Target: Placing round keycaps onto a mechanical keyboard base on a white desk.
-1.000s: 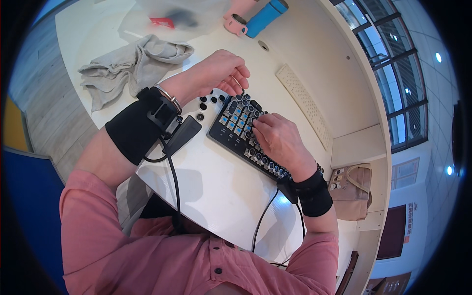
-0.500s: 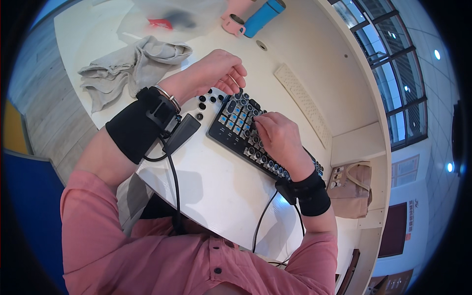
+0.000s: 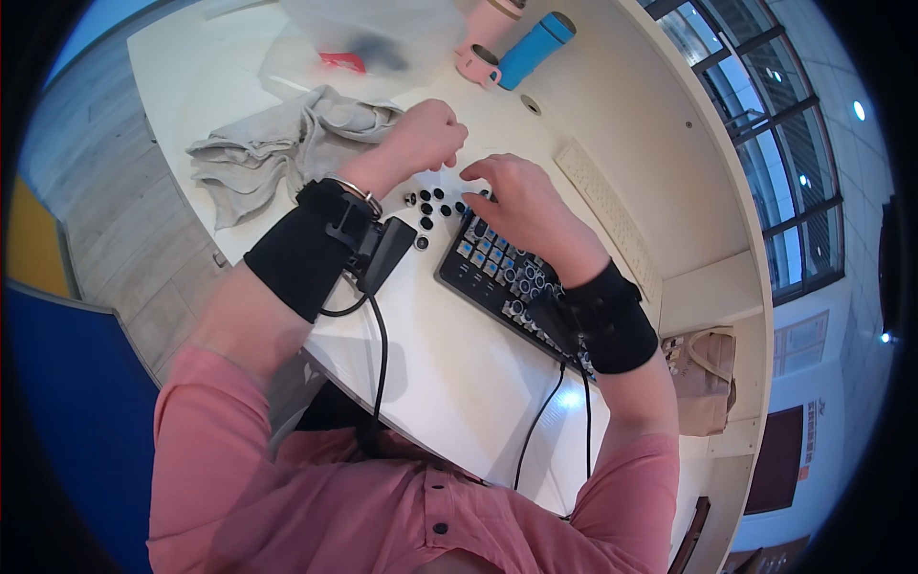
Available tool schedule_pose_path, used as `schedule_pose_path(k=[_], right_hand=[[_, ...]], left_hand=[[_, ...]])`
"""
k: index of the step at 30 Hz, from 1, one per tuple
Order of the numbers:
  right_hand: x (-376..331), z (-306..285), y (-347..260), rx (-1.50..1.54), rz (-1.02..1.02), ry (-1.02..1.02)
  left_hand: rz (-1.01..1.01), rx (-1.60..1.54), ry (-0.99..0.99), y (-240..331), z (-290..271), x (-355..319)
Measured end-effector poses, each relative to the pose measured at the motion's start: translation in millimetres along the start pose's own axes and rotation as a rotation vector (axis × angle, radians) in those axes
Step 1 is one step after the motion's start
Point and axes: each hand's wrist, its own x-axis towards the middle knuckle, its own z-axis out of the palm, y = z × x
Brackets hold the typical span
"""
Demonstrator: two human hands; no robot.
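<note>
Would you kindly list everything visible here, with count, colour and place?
keyboard: one, black with blue switches, on table under right hand
loose keycaps: several, black, beside keyboard's far-left end
cloth: one, grey, crumpled, far left
bottle: one, blue, far edge
cup: one, pink, beside bottle
plastic bag: one, clear, far edge
second keyboard: one, white, right
paper bag: one, brown, beyond the table's right edge
table: one, white
left hand: closed, above keycaps
right hand: on keyboard
</note>
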Motion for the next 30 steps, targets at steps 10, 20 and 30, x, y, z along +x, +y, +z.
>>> schedule_pose_path(k=[10,20,30], right_hand=[[31.9,33.7,3.6,-0.326,0.185,-0.315],[4.0,-12.8,12.7,0.037,0.179,0.012],[-63.4,-14.7,2.7,0.149,0.339,0.083]], left_hand=[[0.204,0.434,0.187,-17.3,4.9,6.0],[0.206,0.492,0.094,-9.5,4.2,1.5],[0.112,0.432,-0.037,-4.0,4.1,-1.4]])
